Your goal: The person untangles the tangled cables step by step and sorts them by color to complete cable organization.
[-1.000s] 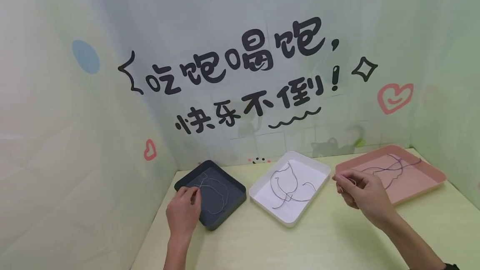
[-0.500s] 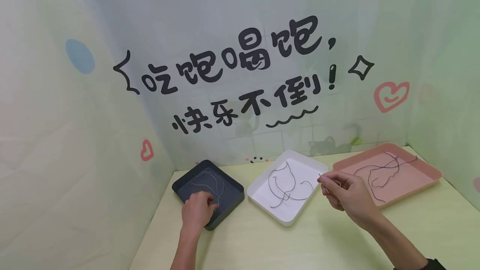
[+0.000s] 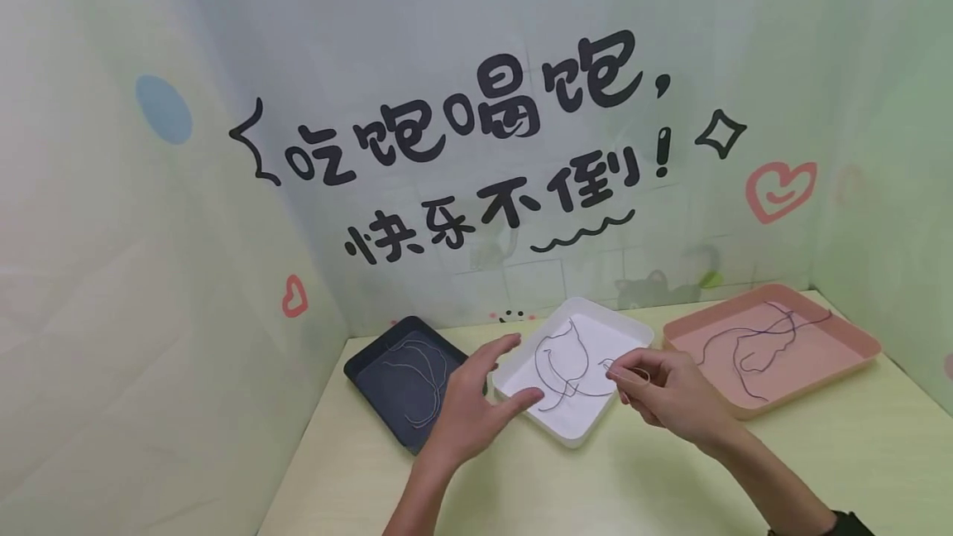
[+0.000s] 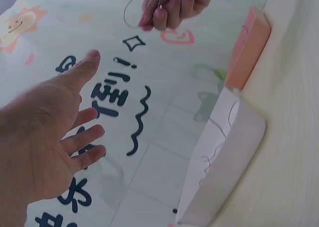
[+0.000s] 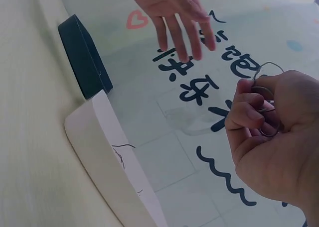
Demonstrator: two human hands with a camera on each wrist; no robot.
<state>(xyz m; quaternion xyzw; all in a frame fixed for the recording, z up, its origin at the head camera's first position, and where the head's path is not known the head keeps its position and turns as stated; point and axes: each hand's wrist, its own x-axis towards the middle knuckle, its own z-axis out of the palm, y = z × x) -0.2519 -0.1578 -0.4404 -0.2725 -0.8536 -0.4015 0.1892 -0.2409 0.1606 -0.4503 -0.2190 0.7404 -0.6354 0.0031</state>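
My right hand [image 3: 673,395] pinches a thin cord or thread [image 5: 269,63], which loops out from its fingertips, in front of the white tray's right side. Smaller coils show between the curled fingers in the right wrist view. Nothing is in my left hand [image 3: 472,412]; its fingers and thumb are spread apart. It hovers between the dark tray [image 3: 372,387] and the white tray [image 3: 551,435], partly covering both in the head view. Several thin strands lie in each of these trays. A pink tray [image 3: 822,362] behind the right hand holds purplish strands.
The three trays stand in a row on a pale yellow-green table [image 3: 551,495], near the back. A printed curtain [image 3: 417,23] with black lettering rises behind them and along both sides.
My left hand has left the dark tray, moved right and spread its fingers. My right hand has shifted left from the pink tray towards the white one, still pinching the thread.
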